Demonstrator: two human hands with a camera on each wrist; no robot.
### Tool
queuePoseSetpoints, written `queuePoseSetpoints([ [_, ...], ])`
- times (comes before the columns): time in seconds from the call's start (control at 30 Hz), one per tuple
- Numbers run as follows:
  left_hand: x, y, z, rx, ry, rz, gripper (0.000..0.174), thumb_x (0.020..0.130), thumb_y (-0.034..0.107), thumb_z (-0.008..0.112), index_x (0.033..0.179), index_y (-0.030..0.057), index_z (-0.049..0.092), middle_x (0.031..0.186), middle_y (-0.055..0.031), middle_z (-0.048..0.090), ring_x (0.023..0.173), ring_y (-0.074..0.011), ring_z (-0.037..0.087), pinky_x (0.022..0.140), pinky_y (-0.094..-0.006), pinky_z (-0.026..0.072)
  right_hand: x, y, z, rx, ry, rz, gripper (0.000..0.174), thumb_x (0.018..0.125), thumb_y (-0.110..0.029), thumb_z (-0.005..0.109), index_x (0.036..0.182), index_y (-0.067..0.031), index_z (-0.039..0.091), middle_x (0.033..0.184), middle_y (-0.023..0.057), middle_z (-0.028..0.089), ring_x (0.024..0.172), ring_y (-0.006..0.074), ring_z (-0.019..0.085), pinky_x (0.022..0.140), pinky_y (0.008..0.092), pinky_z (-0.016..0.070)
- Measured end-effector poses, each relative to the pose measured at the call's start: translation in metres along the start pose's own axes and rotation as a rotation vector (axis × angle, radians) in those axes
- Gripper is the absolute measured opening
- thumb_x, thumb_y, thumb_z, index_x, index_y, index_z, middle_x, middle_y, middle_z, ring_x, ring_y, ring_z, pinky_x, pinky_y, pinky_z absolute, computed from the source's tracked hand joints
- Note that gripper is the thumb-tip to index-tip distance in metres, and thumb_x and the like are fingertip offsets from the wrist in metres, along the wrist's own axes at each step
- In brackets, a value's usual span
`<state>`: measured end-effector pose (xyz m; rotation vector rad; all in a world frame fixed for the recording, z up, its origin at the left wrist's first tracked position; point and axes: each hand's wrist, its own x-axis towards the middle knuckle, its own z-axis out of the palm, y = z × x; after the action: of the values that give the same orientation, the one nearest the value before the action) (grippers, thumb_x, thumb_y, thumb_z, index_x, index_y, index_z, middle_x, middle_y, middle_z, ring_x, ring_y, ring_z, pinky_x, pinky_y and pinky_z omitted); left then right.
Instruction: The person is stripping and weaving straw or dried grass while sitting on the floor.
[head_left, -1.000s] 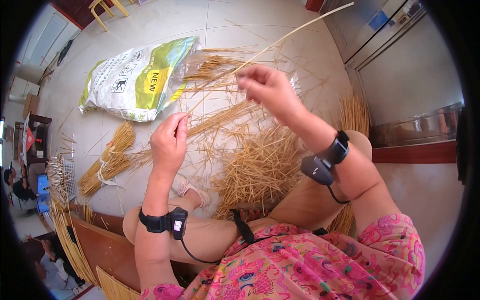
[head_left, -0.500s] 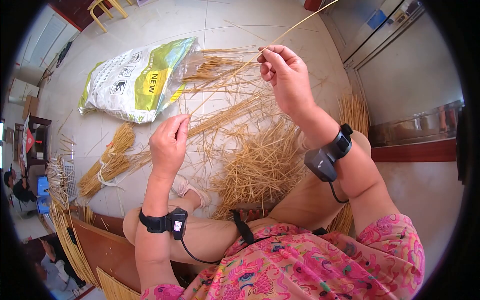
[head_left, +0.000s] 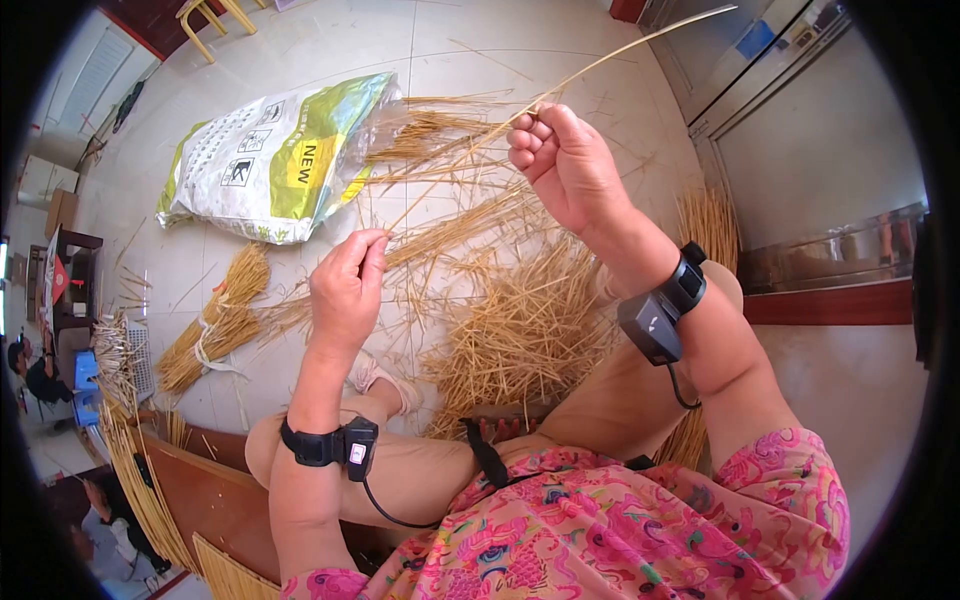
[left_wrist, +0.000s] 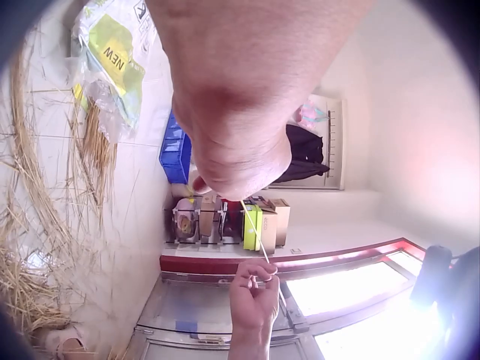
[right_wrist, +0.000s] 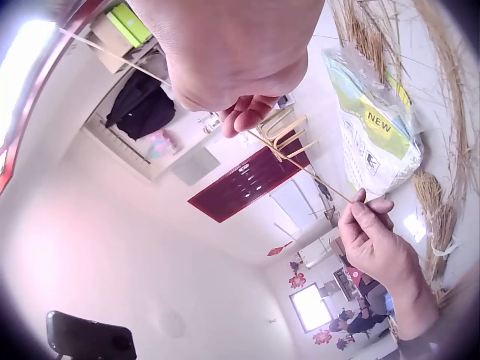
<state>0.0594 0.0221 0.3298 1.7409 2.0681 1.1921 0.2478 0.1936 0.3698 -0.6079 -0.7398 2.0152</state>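
Golden straw stalk (head_left: 645,39) slants between left hand (head_left: 345,292), grip closed, thumb and forefinger pinching it, and right hand (head_left: 570,170), grip likewise closed on it farther along, fingers curled; below, loose straw pile (head_left: 515,345) on tiled floor (head_left: 335,35); beyond, green-and-white printed bag (head_left: 275,160).

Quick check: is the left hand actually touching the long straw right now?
Touching. The right wrist view shows it: the left hand pinches the straw, which runs right up to the grip with no gap.
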Motion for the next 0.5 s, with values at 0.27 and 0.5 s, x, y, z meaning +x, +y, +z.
queuePoseSetpoints([
  [0.27, -0.001, 0.005, 0.005, -0.138, -0.032, -0.099, 0.014, 0.092, 0.011, 0.052, 0.093, -0.0012, 0.06, 0.065, -0.0052, 0.058, 0.059, -0.01, 0.056, 0.055, -0.0239, 0.0433, -0.003, 0.008, 0.002, -0.169, -0.083, -0.018, 0.008, 0.089, -0.007, 0.043, 0.085, -0.0012, 0.047, 0.075, 0.0083, 0.055, 0.065, 0.0154, 0.055, 0.06, 0.0262, 0.0477],
  [0.5, -0.001, 0.008, 0.006, -0.15, -0.011, -0.1, 0.013, 0.091, 0.011, 0.052, 0.092, 0.0007, 0.06, 0.064, -0.0062, 0.059, 0.057, -0.011, 0.057, 0.054, -0.0246, 0.0436, -0.029, 0.034, 0.003, -1.411, -0.73, -0.063, 0.008, 0.082, -0.007, 0.055, 0.083, -0.0005, 0.059, 0.068, 0.0121, 0.059, 0.061, 0.0171, 0.057, 0.057, 0.0302, 0.0462],
])
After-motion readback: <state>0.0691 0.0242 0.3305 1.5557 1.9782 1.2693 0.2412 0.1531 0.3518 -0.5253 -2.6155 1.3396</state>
